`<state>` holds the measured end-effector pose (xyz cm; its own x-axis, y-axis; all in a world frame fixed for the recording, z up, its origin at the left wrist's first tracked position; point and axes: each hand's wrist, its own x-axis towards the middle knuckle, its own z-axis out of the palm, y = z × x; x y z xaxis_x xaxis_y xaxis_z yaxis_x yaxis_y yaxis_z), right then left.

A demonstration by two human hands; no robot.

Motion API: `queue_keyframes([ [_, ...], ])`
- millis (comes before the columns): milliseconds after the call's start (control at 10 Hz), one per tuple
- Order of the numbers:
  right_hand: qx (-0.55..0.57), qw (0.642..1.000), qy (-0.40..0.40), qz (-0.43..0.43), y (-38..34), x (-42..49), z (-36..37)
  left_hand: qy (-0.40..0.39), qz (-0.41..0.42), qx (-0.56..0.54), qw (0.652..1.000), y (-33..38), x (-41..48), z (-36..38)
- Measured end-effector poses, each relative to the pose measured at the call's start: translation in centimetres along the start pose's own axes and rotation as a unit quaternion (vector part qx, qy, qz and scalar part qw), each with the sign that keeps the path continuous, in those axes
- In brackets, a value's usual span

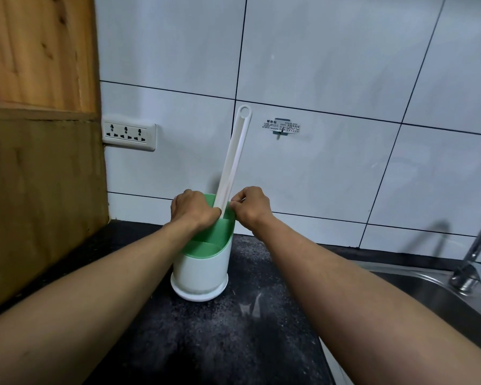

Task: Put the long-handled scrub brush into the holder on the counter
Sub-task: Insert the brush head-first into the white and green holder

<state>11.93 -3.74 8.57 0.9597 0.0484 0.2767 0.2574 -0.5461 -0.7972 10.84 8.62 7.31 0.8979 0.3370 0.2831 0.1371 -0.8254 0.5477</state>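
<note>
A white holder (200, 273) with a green divided top stands on the dark counter near the tiled wall. The long white handle of the scrub brush (235, 154) rises out of its far compartment, tilted slightly right, with a ring at the top end. The brush head is hidden inside the holder. My left hand (192, 208) is curled over the holder's far left rim, its fingers against the base of the handle. My right hand (252, 207) pinches at the far right rim, just beside the handle.
A wooden cabinet side (39, 162) stands at the left. A triple socket (128, 134) and an adhesive hook (281, 127) sit on the wall. A steel sink (428, 293) with a faucet (478, 254) lies at the right.
</note>
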Motion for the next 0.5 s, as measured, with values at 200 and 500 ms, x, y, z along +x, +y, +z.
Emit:
queue_keyframes([
  [200,-0.024,1.000,0.007,0.010,-0.3,-0.2,-0.4,0.016,0.032,0.020,0.999,0.3,-1.0,-1.1],
  [500,-0.132,0.991,0.003,-0.002,-0.9,-2.5,-2.7,0.037,0.103,0.011,0.994,1.4,-3.5,-3.7],
])
